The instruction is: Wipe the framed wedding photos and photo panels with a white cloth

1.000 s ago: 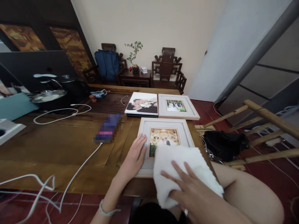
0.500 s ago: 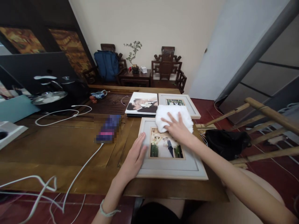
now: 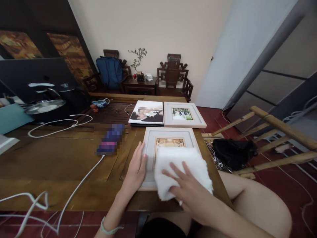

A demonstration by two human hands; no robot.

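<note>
A light wooden picture frame (image 3: 170, 131) with a pale mat lies flat on the wooden table in front of me. My left hand (image 3: 137, 167) rests along its left edge, fingers stretched out and holding nothing. A folded white cloth (image 3: 179, 157) covers the lower right of the frame and hides much of the picture (image 3: 170, 142). Over the cloth, my right hand (image 3: 184, 185) presses and grips it, with the fingers fanned across its top and the thumb tucked near the lower edge.
Behind it lie a second picture frame (image 3: 195, 123) and a photo panel (image 3: 146, 113) stacked on something dark. A blurred phone (image 3: 110, 140) with a white cable (image 3: 83, 180) lies on the left. A lidded pan (image 3: 46, 107) stands farther left. A bamboo chair (image 3: 279, 124) is at right.
My right hand has drawn the cloth from the frame's top edge down to its lower right. The rear frame now shows uncovered. My left hand stays at the left edge.
</note>
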